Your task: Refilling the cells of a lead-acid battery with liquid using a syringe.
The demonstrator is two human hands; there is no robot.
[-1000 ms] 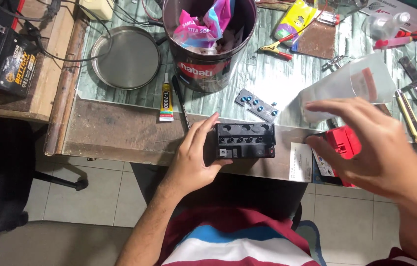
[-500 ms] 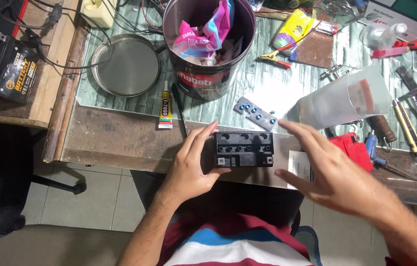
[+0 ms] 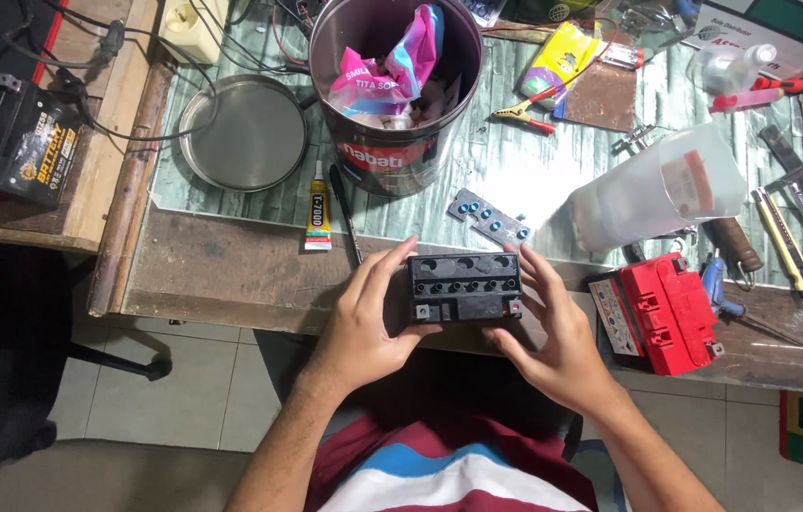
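**Both hands closing on the small black battery at the bench edge**

The small black battery [image 3: 464, 287] is sitting at the near edge of the workbench [image 3: 231, 256], directly in front of the person, with its long axis running left to right across the view. The left hand [image 3: 368, 318] is cupping its left end, thumb along the near face and fingers curled up to the far top corner. The right hand [image 3: 553, 327] is doing the same at the right end, fingers spread against the side and the thumb pressing under the near edge. Both hands are partly open, wrapped round the case rather than clenched, and both are touching it, so neither is nearer; the battery is lying squarely between them.

Just beyond its far right corner a grey strip with blue caps [image 3: 490, 218] is lying at a slant. To the right, near but apart, a red battery [image 3: 665, 308] is resting tilted, with a white label on its left face. Farther back a clear plastic jug [image 3: 662, 190] with a red patch is lying on its side. Behind the black battery a round tin [image 3: 392, 90] with a red band is standing, holding crumpled pink and blue wrappers; a yellow-labelled glue tube [image 3: 318, 210] is lying to its left. A round metal lid [image 3: 245, 133] is lying past that, and a larger black battery with a yellow label [image 3: 8, 142] is sitting at far left.
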